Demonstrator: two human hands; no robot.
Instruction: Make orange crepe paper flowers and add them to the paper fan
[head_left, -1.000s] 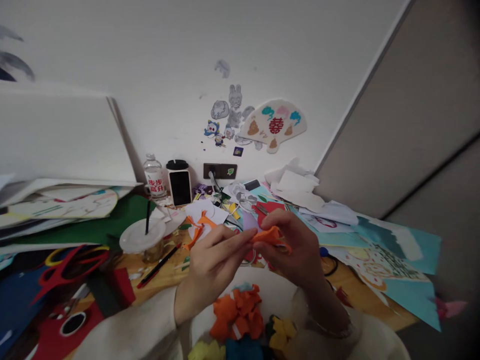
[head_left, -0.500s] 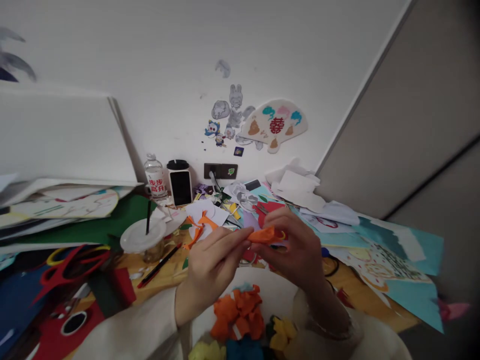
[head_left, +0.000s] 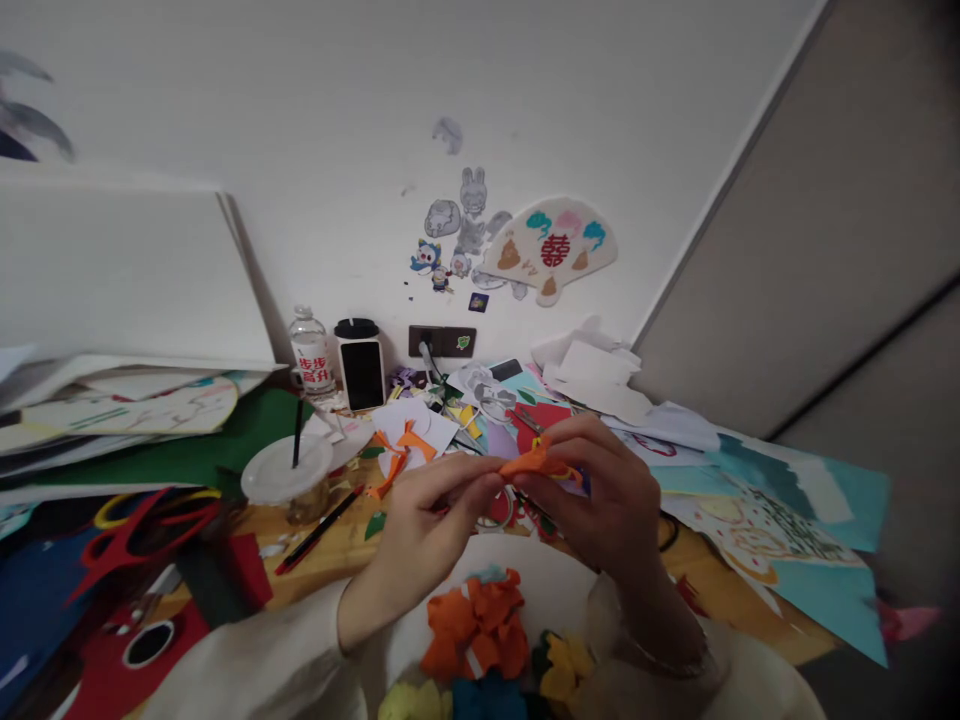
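Note:
A strip of orange paper (head_left: 534,461) is stretched between my two hands above the desk. My left hand (head_left: 439,520) pinches its left end between thumb and fingers. Its other end is gripped by my right hand (head_left: 600,490), with the thumb below and the fingers curled over the top. Behind the right hand, a narrow metal blade and a bit of yellow show, perhaps scissors mostly hidden. Below the hands, a cluster of folded orange paper petals (head_left: 476,625) rests on a white sheet (head_left: 551,570), with yellow paper petals (head_left: 568,668) and a blue paper piece (head_left: 489,697) near it.
Red scissors (head_left: 112,550) lie at left, and a black pencil (head_left: 319,530) is beside a lidded cup (head_left: 287,470). A bottle (head_left: 311,355) and a white tumbler (head_left: 361,365) stand at the wall. Orange scraps (head_left: 401,455) and painted sheets (head_left: 750,520) cover the desk.
My right hand has shifted slightly right, and its end of the orange paper now looks more bunched. My left hand has turned a little and still pinches the other end.

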